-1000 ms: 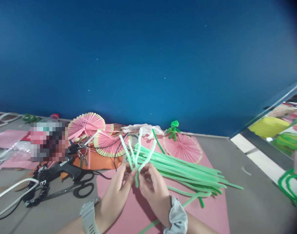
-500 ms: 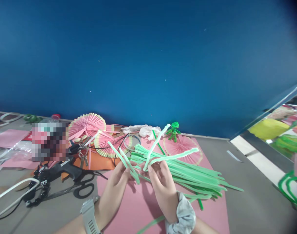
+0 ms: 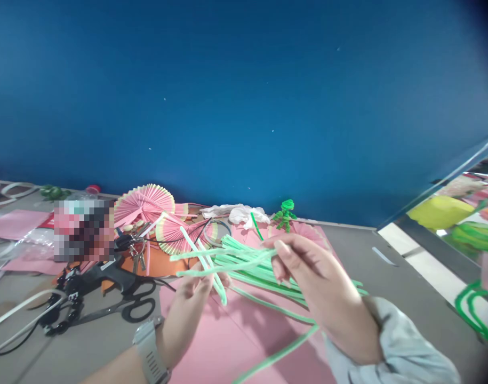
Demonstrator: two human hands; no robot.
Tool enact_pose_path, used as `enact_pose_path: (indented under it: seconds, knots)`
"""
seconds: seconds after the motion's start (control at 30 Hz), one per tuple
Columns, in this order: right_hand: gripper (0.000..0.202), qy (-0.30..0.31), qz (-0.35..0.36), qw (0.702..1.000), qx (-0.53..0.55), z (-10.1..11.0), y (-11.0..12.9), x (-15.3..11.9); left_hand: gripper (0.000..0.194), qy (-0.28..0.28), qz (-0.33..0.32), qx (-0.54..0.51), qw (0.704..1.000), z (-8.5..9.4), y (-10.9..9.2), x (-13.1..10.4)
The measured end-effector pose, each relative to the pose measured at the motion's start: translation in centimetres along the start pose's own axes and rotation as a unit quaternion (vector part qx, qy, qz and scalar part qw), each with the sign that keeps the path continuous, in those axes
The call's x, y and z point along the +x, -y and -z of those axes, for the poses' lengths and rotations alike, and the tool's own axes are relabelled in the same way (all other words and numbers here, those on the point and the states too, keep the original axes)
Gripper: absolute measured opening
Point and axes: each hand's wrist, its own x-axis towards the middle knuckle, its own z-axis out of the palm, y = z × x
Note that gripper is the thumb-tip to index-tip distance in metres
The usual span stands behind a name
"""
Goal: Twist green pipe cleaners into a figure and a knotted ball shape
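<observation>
My right hand (image 3: 319,288) pinches a doubled pipe cleaner (image 3: 239,265), its tips pointing toward my left hand (image 3: 188,301), which pinches another strand (image 3: 220,290), so light, steady grips should prevent kinks.

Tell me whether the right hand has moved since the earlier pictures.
Yes: the right hand moved right, from left of the green figure to mostly right of it.

On my head camera I see a grey bench (image 3: 361,258) carrying a large pink sheet (image 3: 212,346), dark scissors (image 3: 114,310), black beads (image 3: 72,296) and, right of the sheet, a white strip (image 3: 384,256).
</observation>
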Motion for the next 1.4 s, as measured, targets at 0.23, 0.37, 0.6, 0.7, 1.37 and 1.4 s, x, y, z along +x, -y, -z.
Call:
enact_pose_path:
  seconds: [0.23,0.37,0.6,0.7,1.37,1.4]
  knots:
    - [0.029,0.083,-0.06,0.99,-0.098,3.8,1.9,0.1,0.016,0.08,-0.015,-0.054,0.995,-0.3,0.1,-0.5]
    - [0.033,0.073,-0.054,0.986,-0.14,5.1,2.0,0.2,0.022,0.142,-0.007,-0.051,0.989,-0.5,-0.2,-0.8]
    - [0.034,0.065,-0.039,0.975,-0.211,5.7,1.4,0.4,0.022,0.187,-0.03,-0.023,0.982,-0.6,-0.3,-1.1]
    - [0.033,0.087,-0.051,0.967,-0.233,5.7,1.1,0.3,0.021,0.182,-0.048,-0.013,0.982,-0.6,-0.2,-1.1]
    - [0.023,0.217,-0.044,0.959,-0.176,-0.1,0.3,-0.6,0.018,0.168,-0.037,-0.001,0.985,-0.7,-1.0,-0.9]
    - [0.028,0.19,-0.036,0.971,-0.141,-0.3,-0.1,-0.7,0.017,0.142,-0.041,-0.022,0.989,-0.8,-1.3,-0.9]
